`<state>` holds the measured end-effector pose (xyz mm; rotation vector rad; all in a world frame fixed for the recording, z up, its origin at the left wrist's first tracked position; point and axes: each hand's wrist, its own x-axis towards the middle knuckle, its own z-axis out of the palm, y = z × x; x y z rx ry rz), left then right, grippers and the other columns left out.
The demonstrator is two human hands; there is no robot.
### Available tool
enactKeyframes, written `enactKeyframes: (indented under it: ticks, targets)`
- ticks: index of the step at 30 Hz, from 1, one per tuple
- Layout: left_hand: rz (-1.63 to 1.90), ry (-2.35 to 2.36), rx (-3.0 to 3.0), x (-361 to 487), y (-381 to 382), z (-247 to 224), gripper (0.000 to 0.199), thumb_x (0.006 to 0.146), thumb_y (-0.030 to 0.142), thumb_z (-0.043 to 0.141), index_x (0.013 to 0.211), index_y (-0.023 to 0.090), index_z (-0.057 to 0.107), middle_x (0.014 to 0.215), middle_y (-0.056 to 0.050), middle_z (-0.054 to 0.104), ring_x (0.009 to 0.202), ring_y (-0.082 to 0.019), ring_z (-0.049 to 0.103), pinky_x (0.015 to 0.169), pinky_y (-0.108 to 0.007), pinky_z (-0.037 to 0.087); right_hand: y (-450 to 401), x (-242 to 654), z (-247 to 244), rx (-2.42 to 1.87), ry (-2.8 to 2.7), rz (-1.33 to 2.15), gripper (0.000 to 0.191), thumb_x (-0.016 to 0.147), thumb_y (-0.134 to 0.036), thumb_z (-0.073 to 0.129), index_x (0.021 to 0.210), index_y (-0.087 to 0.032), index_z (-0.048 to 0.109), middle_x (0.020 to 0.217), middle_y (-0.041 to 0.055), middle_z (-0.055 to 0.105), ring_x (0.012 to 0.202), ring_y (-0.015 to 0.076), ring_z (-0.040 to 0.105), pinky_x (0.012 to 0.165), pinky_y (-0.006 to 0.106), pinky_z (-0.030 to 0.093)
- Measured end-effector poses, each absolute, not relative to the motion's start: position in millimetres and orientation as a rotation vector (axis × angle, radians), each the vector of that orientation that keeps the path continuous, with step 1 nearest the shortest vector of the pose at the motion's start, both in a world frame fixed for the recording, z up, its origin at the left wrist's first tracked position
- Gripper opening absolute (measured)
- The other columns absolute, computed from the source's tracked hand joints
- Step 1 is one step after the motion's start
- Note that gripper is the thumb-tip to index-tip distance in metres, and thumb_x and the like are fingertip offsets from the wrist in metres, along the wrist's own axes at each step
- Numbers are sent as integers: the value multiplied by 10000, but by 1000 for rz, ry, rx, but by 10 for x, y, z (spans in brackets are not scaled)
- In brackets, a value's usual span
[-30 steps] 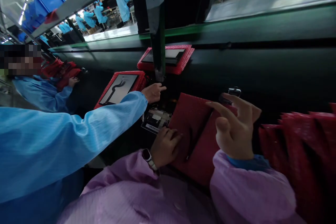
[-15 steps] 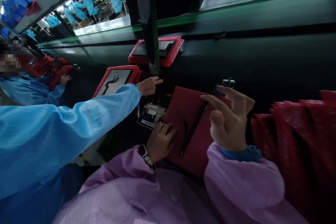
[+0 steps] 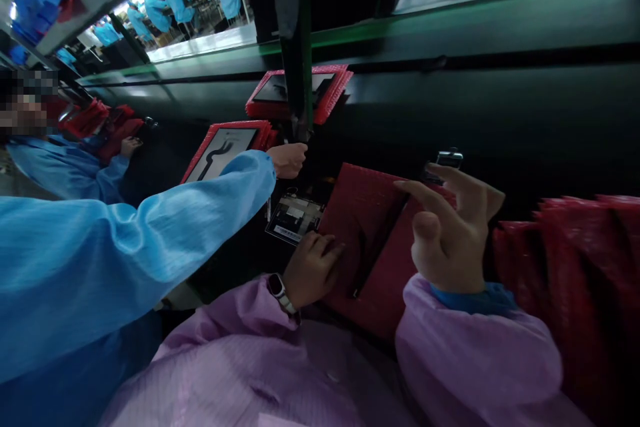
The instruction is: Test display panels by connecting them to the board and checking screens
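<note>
Two red bubble-wrap pieces, perhaps bags, lie side by side in front of me: a left red piece (image 3: pixel 363 207) and a right red piece (image 3: pixel 390 287), with a dark gap between them. My left hand (image 3: pixel 313 270), with a watch on its wrist, rests with loosely bent fingers on the left piece's near edge. My right hand (image 3: pixel 453 230) is raised over the right piece with its fingers apart, holding nothing. Beside the left piece lies a flat electronic device (image 3: pixel 297 215) with its inner parts and a white label showing.
A co-worker's blue sleeve (image 3: pixel 200 213) reaches in from the left, its hand (image 3: pixel 289 160) near a post (image 3: pixel 299 80). Red-wrapped panels (image 3: pixel 225 150) lie beyond that arm. More red bags (image 3: pixel 575 267) stand at right. A shiny metal object (image 3: pixel 449 159) lies behind my right hand.
The co-worker's extended finger has drawn in, and that hand is now more closed. The view has shifted slightly; my two hands keep nearly the same pose.
</note>
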<state>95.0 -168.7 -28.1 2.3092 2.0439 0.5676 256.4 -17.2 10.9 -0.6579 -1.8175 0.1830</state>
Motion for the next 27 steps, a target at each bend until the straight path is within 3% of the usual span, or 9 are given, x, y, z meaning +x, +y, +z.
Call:
enactKeyframes:
  ticks: [27]
  targets:
    - [544, 2033, 2289, 935, -1701, -328, 387, 948, 228, 526, 1304, 130, 640, 1305, -157, 634, 1195, -289, 549, 1088, -502, 478, -185, 2562, 127, -650, -1822, 219, 556, 1047, -589, 297, 1185, -258, 722, 1341, 140, 596, 1185, 320, 541, 980, 515, 375]
